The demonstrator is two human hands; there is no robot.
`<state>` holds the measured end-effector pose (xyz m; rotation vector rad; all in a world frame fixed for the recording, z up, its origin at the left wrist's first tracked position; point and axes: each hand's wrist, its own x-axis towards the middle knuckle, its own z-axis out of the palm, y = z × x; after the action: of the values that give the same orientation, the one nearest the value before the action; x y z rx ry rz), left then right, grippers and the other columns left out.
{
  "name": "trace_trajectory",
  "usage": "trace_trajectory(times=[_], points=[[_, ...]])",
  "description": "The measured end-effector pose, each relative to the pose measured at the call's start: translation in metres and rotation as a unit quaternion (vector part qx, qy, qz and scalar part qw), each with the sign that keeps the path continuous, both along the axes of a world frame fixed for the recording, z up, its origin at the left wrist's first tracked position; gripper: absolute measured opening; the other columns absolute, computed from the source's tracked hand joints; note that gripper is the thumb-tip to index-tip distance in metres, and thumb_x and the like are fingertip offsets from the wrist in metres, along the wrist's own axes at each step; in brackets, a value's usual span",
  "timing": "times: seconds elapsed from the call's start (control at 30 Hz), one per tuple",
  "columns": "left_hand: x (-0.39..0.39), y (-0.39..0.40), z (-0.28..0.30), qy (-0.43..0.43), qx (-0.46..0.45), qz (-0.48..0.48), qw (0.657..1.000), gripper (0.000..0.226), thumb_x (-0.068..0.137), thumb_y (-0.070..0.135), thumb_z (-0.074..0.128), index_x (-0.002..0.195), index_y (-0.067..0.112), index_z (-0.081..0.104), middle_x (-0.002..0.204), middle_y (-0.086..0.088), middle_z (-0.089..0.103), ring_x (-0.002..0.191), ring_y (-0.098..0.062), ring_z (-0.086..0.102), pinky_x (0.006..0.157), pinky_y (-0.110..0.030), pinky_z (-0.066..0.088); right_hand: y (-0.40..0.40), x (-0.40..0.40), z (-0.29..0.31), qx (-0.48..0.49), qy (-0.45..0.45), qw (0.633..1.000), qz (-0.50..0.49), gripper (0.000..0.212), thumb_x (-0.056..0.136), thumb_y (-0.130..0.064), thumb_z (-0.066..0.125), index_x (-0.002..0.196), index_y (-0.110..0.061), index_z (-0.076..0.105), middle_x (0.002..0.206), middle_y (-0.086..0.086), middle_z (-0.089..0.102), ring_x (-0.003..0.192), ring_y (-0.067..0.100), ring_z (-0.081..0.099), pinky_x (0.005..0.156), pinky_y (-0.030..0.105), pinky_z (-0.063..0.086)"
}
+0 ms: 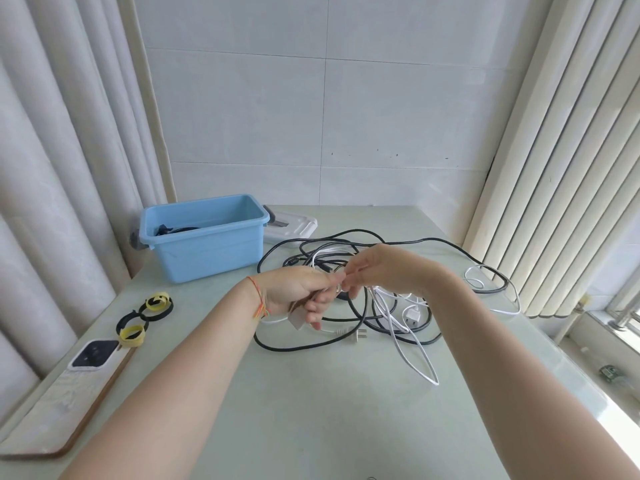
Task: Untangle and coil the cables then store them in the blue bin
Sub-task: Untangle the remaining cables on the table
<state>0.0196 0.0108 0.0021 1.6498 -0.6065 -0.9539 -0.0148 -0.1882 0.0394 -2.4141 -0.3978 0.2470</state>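
Blue plastic forms the bin [207, 244], which I see standing at the table's [311, 427] far left corner; dark cable [178, 230] already lies inside it, partly hidden by the rim. A white lid [294, 226] lies flat just behind the bin, touching its right side. Right of the bin, black cables [346, 344] and white cables [415, 358] lie tangled together across the middle of the table. My left hand [298, 292] grips a white cable and a small pale adapter block [297, 320], fingers curled round them. My right hand [377, 268] pinches the same white cable at the fingertips, touching the left hand, both raised above the tangle. Yellow-and-black straps [145, 317] lie near the left edge, with a phone [93, 353] on a board [62, 403] beside them. Bare tabletop extends toward the near edge. Blinds [554, 168] border the right edge.
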Motion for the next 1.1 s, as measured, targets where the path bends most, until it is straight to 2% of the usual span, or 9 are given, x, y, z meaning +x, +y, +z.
trace_trajectory(times=[0.17, 0.33, 0.47, 0.6, 0.67, 0.8, 0.87, 0.97, 1.1], points=[[-0.001, 0.006, 0.004, 0.190, -0.221, 0.057, 0.955, 0.053, 0.099, 0.045, 0.037, 0.050, 0.024, 0.028, 0.048, 0.007, 0.011, 0.039, -0.010, 0.012, 0.043, -0.023, 0.037, -0.003, 0.004, -0.008, 0.191, 0.099, 0.977, 0.000, 0.018, 0.096, -0.021, 0.063, 0.093, -0.003, 0.062, 0.054, 0.003, 0.040, 0.045, 0.018, 0.039, 0.054, 0.030, 0.038], [0.013, 0.013, -0.002, 0.277, -0.492, 0.229, 0.793, 0.046, 0.097, 0.031, 0.042, 0.052, 0.023, 0.035, 0.046, 0.009, 0.014, 0.037, -0.008, 0.015, 0.041, -0.019, 0.036, -0.017, 0.008, -0.022, 0.078, 0.082, 0.991, -0.073, 0.012, 0.091, -0.016, 0.066, 0.089, -0.005, 0.062, 0.060, 0.005, 0.057, 0.055, 0.017, 0.053, 0.059, 0.027, 0.050], [0.024, 0.016, -0.010, 0.261, -0.546, 0.385, 0.697, 0.036, 0.103, 0.028, 0.037, 0.085, 0.012, 0.063, 0.043, 0.008, 0.022, 0.034, -0.008, 0.024, 0.048, -0.022, 0.036, -0.026, 0.012, -0.035, 0.073, 0.102, 0.986, -0.113, 0.004, 0.090, -0.009, 0.060, 0.093, -0.007, 0.063, 0.082, 0.010, 0.066, 0.070, 0.020, 0.067, 0.066, 0.032, 0.058], [0.031, 0.023, -0.010, 0.218, -0.507, 0.451, 0.702, 0.036, 0.106, 0.032, 0.033, 0.118, 0.014, 0.061, 0.045, 0.007, 0.020, 0.035, -0.009, 0.024, 0.058, -0.024, 0.035, -0.040, 0.008, -0.033, 0.156, 0.148, 0.968, -0.130, 0.019, 0.095, -0.005, 0.055, 0.110, -0.012, 0.066, 0.066, 0.006, 0.058, 0.047, 0.018, 0.048, 0.044, 0.025, 0.041], [0.033, 0.026, -0.011, 0.197, -0.485, 0.470, 0.710, 0.035, 0.106, 0.033, 0.033, 0.122, 0.015, 0.059, 0.043, 0.007, 0.020, 0.034, -0.009, 0.024, 0.058, -0.025, 0.036, -0.053, 0.016, -0.036, 0.213, 0.065, 0.941, -0.256, 0.025, 0.094, 0.000, 0.051, 0.111, -0.008, 0.067, 0.059, 0.003, 0.058, 0.046, 0.017, 0.045, 0.044, 0.024, 0.037], [0.028, 0.015, -0.015, 0.159, -0.417, 0.442, 0.778, 0.034, 0.106, 0.037, 0.034, 0.112, 0.017, 0.061, 0.041, 0.009, 0.020, 0.033, -0.007, 0.024, 0.050, -0.024, 0.039, -0.059, 0.031, -0.038, 0.058, -0.107, 0.856, -0.503, 0.044, 0.086, -0.001, 0.045, 0.125, -0.014, 0.061, 0.119, 0.015, 0.062, 0.110, 0.033, 0.057, 0.089, 0.035, 0.045], [0.023, 0.005, -0.012, 0.172, -0.372, 0.370, 0.834, 0.036, 0.105, 0.036, 0.036, 0.105, 0.015, 0.064, 0.040, 0.010, 0.020, 0.033, -0.006, 0.022, 0.045, -0.020, 0.040, -0.041, 0.029, -0.032, -0.015, -0.123, 0.889, -0.441, 0.049, 0.087, -0.003, 0.042, 0.132, -0.017, 0.056, 0.136, 0.015, 0.050, 0.126, 0.032, 0.046, 0.102, 0.034, 0.038], [0.011, -0.007, -0.003, 0.189, -0.288, 0.259, 0.902, 0.041, 0.102, 0.035, 0.039, 0.089, 0.011, 0.069, 0.039, 0.009, 0.020, 0.032, -0.006, 0.021, 0.043, -0.020, 0.039, -0.010, 0.027, -0.023, 0.044, -0.151, 0.944, -0.291, 0.051, 0.085, 0.004, 0.041, 0.129, -0.017, 0.059, 0.134, 0.002, 0.054, 0.121, 0.024, 0.054, 0.092, 0.026, 0.042], [-0.003, -0.016, 0.009, 0.196, -0.281, 0.163, 0.925, 0.046, 0.100, 0.036, 0.040, 0.075, 0.013, 0.072, 0.039, 0.010, 0.019, 0.035, -0.007, 0.015, 0.042, -0.019, 0.034, 0.022, 0.020, -0.026, 0.136, -0.123, 0.976, -0.119, 0.045, 0.083, 0.002, 0.047, 0.120, -0.019, 0.060, 0.114, -0.003, 0.066, 0.106, 0.013, 0.062, 0.095, 0.035, 0.049]])
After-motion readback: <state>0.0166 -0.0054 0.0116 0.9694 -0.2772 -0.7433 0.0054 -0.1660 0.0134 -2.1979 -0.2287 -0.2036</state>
